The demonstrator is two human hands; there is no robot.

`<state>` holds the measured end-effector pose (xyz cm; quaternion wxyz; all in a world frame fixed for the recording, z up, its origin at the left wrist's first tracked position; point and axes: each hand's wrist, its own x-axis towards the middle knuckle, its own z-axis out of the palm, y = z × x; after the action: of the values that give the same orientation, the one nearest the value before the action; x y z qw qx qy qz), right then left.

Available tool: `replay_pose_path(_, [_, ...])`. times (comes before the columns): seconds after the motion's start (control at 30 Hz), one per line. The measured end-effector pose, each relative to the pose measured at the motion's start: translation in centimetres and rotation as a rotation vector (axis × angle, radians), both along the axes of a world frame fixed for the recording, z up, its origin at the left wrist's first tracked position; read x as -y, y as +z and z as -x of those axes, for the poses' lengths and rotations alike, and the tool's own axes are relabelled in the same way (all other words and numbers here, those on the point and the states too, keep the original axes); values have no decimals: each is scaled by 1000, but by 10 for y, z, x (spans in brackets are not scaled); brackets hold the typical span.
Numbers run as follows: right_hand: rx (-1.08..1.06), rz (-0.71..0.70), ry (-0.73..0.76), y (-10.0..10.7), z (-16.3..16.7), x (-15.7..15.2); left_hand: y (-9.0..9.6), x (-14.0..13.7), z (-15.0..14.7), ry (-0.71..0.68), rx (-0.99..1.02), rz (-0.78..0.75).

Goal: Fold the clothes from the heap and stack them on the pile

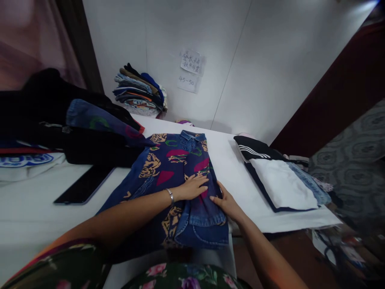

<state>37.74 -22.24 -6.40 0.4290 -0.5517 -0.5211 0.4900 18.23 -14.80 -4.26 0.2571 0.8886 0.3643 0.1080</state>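
Observation:
A dark blue denim shirt [171,180] with magenta, green and tan patches lies spread on the white table, its collar pointing away from me. One sleeve [99,120] stretches left over black clothing. My left hand [191,188] rests flat on the shirt front, fingers extended, a bracelet at the wrist. At the shirt's right edge, my right hand [227,202] has its thumb on top of the cloth and its index finger along the side. Its other fingers are hidden. The right side of the shirt looks folded inward near the hem.
Black clothes [99,146] are heaped at left, beside a dark phone [86,185]. A stack of folded clothes [140,90] stands against the wall. To the right lie folded garments, a white one [282,184] and a black striped one [252,148]. Handwritten paper signs [191,70] hang behind.

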Motion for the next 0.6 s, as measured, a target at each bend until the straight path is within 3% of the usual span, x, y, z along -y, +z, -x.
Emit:
replay_pose_path(0.13, [-16,-36,16,-6,-4,2,15,-6,30,69,43,6])
replay_pose_path(0.23, [-61,-13,26,-5,-6,4,21,-13,67,240,-35,-77])
replay_pose_path(0.43, [-154,142,-15,17,-14,8,23,-27,150,586,-201,-261])
replay_pose_path(0.6, [-197,310,-39,25,-23,12,20,-22,182,761,-217,-271])
